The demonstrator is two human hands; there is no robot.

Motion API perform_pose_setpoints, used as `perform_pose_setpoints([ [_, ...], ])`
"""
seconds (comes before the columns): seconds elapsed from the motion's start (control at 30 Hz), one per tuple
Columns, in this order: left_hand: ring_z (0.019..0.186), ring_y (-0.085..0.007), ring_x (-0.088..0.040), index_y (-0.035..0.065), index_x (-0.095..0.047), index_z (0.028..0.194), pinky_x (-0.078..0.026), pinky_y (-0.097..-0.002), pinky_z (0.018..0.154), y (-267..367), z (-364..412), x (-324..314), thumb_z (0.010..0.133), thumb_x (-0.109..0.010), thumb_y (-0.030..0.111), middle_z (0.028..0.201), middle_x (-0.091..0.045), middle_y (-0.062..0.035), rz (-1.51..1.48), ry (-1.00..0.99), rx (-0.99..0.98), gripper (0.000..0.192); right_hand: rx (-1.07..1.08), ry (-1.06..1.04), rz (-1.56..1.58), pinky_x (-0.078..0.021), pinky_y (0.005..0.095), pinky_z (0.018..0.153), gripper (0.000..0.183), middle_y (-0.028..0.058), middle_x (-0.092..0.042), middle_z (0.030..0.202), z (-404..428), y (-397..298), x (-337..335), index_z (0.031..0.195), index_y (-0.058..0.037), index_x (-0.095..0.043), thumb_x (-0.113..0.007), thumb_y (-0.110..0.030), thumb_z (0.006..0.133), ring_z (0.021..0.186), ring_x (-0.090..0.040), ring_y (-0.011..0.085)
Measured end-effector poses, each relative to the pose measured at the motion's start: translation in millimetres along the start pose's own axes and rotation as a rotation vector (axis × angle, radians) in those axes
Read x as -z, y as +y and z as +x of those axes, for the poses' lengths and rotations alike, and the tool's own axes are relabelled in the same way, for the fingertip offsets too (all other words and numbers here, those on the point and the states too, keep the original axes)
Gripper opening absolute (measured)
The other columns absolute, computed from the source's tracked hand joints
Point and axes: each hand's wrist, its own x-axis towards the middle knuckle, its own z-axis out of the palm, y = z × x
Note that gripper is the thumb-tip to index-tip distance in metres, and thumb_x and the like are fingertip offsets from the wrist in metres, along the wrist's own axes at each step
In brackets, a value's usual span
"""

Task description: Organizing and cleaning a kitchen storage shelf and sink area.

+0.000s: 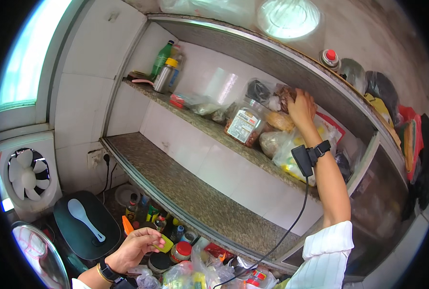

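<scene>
My right hand [303, 108] reaches onto the upper cabinet shelf, its fingers at a plastic bag of dark brown dried food [284, 94]; whether they grip it I cannot tell. Below that hand lie a bag of yellowish food [280, 120] and other clear plastic bags. A clear plastic jar with a white label [244, 124] stands at the shelf's front edge, left of the hand. Low in the view, my left hand [142, 245] is raised above the crowded counter, fingers curled near a yellow-green object [165, 244]; whether it holds this is unclear.
On the shelf's left stand a green plastic bottle [162, 59] and a steel bottle with a yellow cap [165, 76]. A rice paddle [84, 218] lies on a dark lid. Sauce bottles, jars and bags crowd the counter. A black cable [297, 220] hangs from my right wrist.
</scene>
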Motion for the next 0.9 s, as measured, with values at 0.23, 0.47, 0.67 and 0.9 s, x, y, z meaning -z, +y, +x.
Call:
perform_pose_setpoints([
  [0.23,0.085,-0.0167,-0.065,0.0016,-0.06,0.1,-0.051,-0.0268,0.074,-13.7,16.9,-34.8,0.091,-0.056,0.01,0.092,-0.067,-0.0099,0.091,-0.15,0.056,0.013,0.147,0.173,0.508,-0.04,0.0465,0.085,0.026,0.0145,-0.06,0.101,-74.1,-38.6,65.5,0.101,-0.0064,-0.061,-0.059,-0.02,0.079,0.102,-0.053,0.0325],
  [0.47,0.093,-0.0158,-0.062,0.0017,-0.056,0.113,-0.05,-0.0308,0.083,-46.8,50.0,-130.5,0.091,-0.055,0.009,0.106,-0.064,-0.0088,0.267,-0.422,0.047,0.023,0.229,0.03,0.791,-0.0383,0.0407,0.085,0.028,0.0131,-0.057,0.106,-232.4,-50.9,171.1,0.103,-0.002,-0.055,-0.06,-0.015,0.079,0.101,-0.053,0.0303],
  [0.67,0.119,-0.0219,-0.048,0.0001,-0.039,0.132,-0.039,-0.0332,0.1,-114.3,71.2,-211.7,0.086,-0.066,0.02,0.126,-0.051,-0.0123,0.45,-0.782,0.119,0.057,-0.17,-0.072,1.107,-0.0473,0.0332,0.082,0.018,0.0167,-0.064,0.104,-365.9,-7.3,232.8,0.1,0.004,-0.062,-0.058,0.002,0.083,0.094,-0.062,0.0235],
  [0.9,0.131,-0.0253,-0.035,-0.0018,-0.028,0.139,-0.028,-0.0368,0.108,-191.0,103.6,-286.6,0.079,-0.074,0.028,0.139,-0.038,-0.0201,0.748,-0.702,-0.33,0.081,-0.688,-0.274,0.861,-0.048,0.0254,0.068,0.012,0.0085,-0.069,0.087,-484.7,34.3,313.0,0.095,0.0001,-0.068,-0.059,-0.004,0.088,0.075,-0.063,0.0122],
])
